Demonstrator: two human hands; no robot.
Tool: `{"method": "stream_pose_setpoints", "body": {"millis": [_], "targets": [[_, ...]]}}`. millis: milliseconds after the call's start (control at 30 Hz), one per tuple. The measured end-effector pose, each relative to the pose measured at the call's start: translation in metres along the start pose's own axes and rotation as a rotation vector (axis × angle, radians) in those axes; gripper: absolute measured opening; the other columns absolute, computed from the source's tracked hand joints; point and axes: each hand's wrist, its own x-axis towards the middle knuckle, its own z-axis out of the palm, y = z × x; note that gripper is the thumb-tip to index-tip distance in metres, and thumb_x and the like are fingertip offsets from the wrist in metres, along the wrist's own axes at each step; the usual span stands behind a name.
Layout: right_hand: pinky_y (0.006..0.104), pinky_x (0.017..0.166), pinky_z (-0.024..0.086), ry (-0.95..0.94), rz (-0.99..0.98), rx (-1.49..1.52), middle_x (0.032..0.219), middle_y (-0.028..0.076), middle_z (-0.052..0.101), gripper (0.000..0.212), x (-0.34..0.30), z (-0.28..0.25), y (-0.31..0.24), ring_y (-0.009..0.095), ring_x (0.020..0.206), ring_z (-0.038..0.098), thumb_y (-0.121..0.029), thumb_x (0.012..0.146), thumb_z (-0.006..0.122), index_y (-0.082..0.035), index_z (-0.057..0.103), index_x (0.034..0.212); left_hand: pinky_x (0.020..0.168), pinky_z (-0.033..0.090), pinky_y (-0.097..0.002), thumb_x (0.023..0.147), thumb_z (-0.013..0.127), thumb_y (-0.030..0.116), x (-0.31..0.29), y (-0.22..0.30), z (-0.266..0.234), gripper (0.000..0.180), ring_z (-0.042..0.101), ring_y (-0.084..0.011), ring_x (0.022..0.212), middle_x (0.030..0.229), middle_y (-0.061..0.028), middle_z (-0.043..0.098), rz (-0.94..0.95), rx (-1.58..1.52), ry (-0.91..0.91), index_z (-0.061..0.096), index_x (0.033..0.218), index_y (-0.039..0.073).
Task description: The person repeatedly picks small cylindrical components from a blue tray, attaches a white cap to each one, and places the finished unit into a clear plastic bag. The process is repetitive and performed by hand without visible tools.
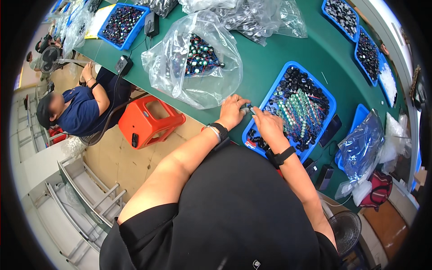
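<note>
Over the left edge of a blue tray [315, 83], my two hands meet at a small greyish part [246, 108]. My left hand [231, 111] pinches it between thumb and fingertips. My right hand [269, 126] has its fingers closed at the part's other side; its fingertips partly hide the part. Inside the tray lie rows of small round pieces with green faces and coloured wires [298, 109]. Loose black round parts [294, 80] fill the tray's far end, and more lie near my right wrist.
A clear plastic bag [164, 76] of wired pieces lies left of the tray. More bags [252, 18] and a blue tray of parts [143, 20] stand farther back. Blue trays [344, 33] line the right side. A red stool [148, 128] and a seated person [85, 108] are at left.
</note>
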Motion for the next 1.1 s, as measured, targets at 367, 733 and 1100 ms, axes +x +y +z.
{"method": "stream_pose_setpoints", "body": {"millis": [367,733,1100], "targets": [[0.0353,0.058,0.052,0.109,-0.183,-0.056,0.062,0.016,0.063,0.009,0.036,-0.001,-0.021,0.027,0.062,0.066,-0.005,0.064,0.057,-0.001,0.064,0.066,0.086,0.037,-0.0388,0.074,0.063,0.01,0.0,0.001,0.003,0.031,0.048,-0.0265,0.093,0.093,-0.0023,0.057,-0.012,0.011,0.009,0.065,0.104,0.02],[0.0421,0.067,0.05,0.202,0.303,0.238,0.086,0.017,0.065,0.03,-0.017,-0.006,0.007,0.034,0.076,0.064,-0.024,0.089,0.049,-0.005,0.055,0.113,0.084,0.044,-0.0355,0.073,0.067,0.0,0.0,-0.001,-0.002,0.036,0.056,-0.0208,0.09,0.095,-0.0038,0.06,-0.099,-0.312,-0.05,0.063,0.106,0.013],[0.0306,0.073,0.046,0.165,0.552,1.109,0.088,0.009,0.064,0.033,-0.028,-0.037,0.022,0.019,0.081,0.061,-0.022,0.088,0.06,0.0,0.057,0.111,0.08,0.045,-0.0264,0.078,0.069,0.006,-0.016,0.074,-0.066,0.033,0.053,-0.0104,0.084,0.084,0.0008,0.057,0.01,-0.709,-0.175,0.06,0.109,0.005]]}}
